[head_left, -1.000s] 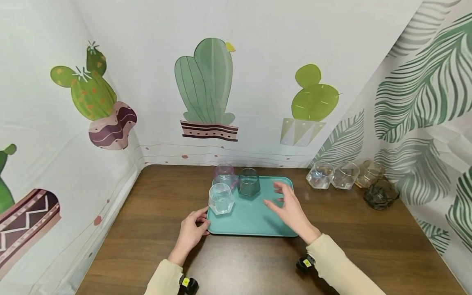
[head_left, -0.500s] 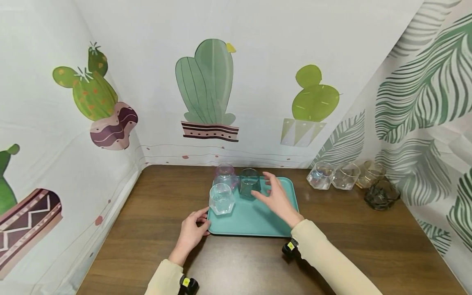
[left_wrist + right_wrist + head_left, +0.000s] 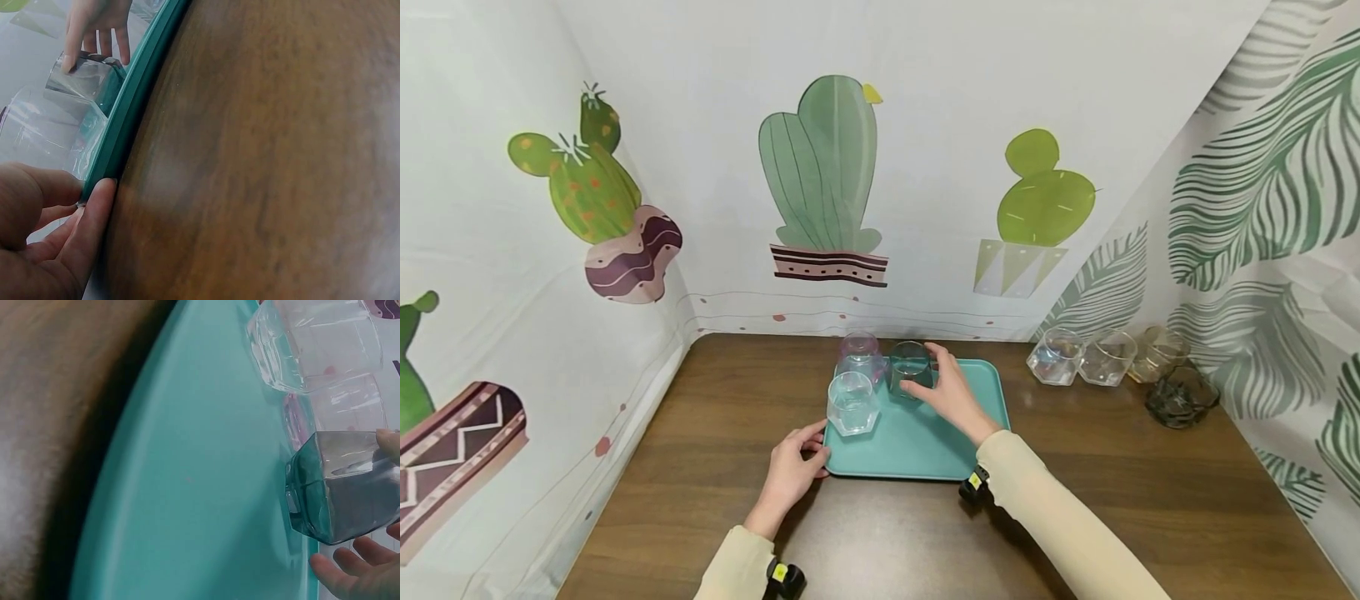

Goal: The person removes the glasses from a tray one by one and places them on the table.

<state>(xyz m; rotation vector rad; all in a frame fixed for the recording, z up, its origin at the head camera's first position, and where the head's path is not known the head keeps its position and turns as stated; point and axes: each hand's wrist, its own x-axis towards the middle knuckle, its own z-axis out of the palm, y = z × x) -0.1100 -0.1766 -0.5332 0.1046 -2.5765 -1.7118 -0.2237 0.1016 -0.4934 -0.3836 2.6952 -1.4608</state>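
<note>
At the front left corner of the teal tray, my left hand pinches the rim, with the thumb and fingers also on it in the left wrist view. My right hand is round the dark grey glass at the tray's back, its thumb on the near side and fingers at the right. In the right wrist view the dark glass stands upright on the tray, with thumb and fingers on either side. A clear glass stands at the tray's left, and a pinkish glass behind it.
At the back right of the wooden table stand a clear iridescent glass, another clear glass, an amber glass and a low dark glass. A printed cloth hangs behind.
My right hand has moved left from above the tray's right side to the dark glass, and its thumb and fingers have come round it. The left hand has stayed at the tray's corner.
</note>
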